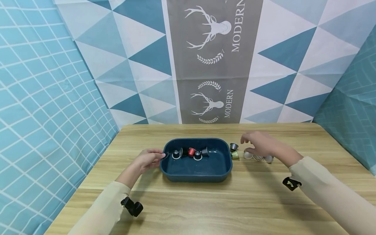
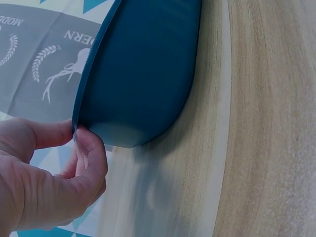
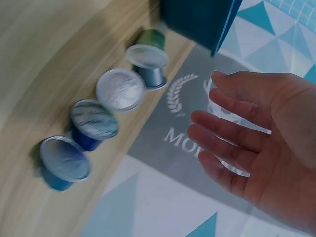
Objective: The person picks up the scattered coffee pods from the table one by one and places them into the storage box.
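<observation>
A dark blue rectangular tray (image 1: 194, 178) sits on the wooden table with several coffee capsules inside, a red capsule (image 1: 191, 152) among them. My left hand (image 1: 149, 160) pinches the tray's left rim between thumb and fingers; the left wrist view shows this grip on the blue wall (image 2: 143, 64). My right hand (image 1: 258, 143) hovers over the table right of the tray, fingers loosely bent, holding nothing. Beneath and beside it lie several capsules: a green capsule (image 1: 235, 154), a dark capsule (image 1: 233, 147) and foil-lidded ones such as the blue capsule (image 3: 64, 163).
The wooden table (image 1: 188, 205) ends at a patterned cloth backdrop (image 1: 211, 71) with deer heads. A blue grid-patterned cloth (image 1: 44, 98) hangs at the left. Black camera mounts (image 1: 132, 206) sit on both sleeves.
</observation>
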A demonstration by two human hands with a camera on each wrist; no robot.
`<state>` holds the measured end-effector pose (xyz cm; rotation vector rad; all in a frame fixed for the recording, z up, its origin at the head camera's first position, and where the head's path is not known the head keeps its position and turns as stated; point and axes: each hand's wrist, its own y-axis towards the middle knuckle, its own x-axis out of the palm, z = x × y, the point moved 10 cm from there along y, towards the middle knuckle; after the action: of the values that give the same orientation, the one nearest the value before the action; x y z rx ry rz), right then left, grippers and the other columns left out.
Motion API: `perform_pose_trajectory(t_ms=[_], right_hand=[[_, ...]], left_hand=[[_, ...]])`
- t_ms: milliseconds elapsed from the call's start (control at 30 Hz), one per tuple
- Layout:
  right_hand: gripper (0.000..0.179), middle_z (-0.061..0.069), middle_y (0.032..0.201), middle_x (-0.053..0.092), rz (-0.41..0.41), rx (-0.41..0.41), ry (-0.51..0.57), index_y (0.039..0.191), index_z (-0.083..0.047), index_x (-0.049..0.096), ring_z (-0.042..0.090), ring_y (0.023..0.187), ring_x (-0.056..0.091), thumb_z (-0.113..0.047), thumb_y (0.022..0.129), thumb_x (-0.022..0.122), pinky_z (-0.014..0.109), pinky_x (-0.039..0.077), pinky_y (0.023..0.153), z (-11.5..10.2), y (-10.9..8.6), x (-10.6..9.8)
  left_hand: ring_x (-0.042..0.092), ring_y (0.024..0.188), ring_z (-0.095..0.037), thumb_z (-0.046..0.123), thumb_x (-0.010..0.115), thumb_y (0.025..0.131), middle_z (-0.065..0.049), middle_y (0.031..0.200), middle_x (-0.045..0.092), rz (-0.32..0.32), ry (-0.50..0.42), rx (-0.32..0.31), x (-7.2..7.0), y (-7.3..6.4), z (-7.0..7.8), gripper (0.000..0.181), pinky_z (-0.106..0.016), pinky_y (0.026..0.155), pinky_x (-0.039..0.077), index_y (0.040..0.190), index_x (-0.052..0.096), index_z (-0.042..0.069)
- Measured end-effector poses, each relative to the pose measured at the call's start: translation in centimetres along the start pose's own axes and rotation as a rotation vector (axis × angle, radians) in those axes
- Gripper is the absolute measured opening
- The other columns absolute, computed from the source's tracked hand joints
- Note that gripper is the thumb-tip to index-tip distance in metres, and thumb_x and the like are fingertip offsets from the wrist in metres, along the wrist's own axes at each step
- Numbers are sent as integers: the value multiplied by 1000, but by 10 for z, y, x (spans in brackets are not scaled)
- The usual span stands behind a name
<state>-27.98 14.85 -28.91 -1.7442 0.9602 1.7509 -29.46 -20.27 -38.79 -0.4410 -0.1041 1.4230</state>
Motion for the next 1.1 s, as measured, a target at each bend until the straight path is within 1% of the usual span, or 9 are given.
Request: perform_pose_trajectory(t_ms=[100,333,533,700,933,1100], right_hand=[[19,11,98,69,15,4,2,101,-5,67,27,87,67,-8,84,74,40,55,73,7,-6,3],[23,12,103,70,23,72,29,107,-4,67,29,93,67,-11,86,73,42,55,76,26,-19,13],[23,14,103,70,70,112,45,107,-1,67,30,92,66,-10,86,73,43,55,75,40,-32,15],[26,15,106,69,85,167,47,109,-2,66,31,93,65,-12,86,73,43,55,74,56,-44,19],[26,15,104,68,75,193,67,108,0,66,31,92,65,-12,86,73,44,55,73,71,-56,27],[24,14,102,69,55,212,71,106,-1,66,29,90,65,-14,86,71,44,54,73,79,-62,32]], left_hand=[[57,82,-8,9,59,97,2,93,59,1,3,-2,0,0,0,42,-18,69,53,134,49,-7],[57,80,-8,9,59,97,3,89,59,2,-6,1,1,-2,-1,40,-18,68,52,132,49,-7],[56,80,-8,10,59,97,3,90,59,8,1,2,0,0,-1,40,-18,68,52,131,50,-7],[56,80,-7,10,60,96,3,91,59,7,-1,9,0,2,0,40,-18,68,52,132,50,-6],[54,78,-7,9,60,96,3,89,58,4,-10,13,1,1,0,41,-18,67,52,132,49,-7],[55,79,-8,10,60,96,2,90,58,13,-8,1,0,-1,0,39,-18,67,52,130,50,-7]])
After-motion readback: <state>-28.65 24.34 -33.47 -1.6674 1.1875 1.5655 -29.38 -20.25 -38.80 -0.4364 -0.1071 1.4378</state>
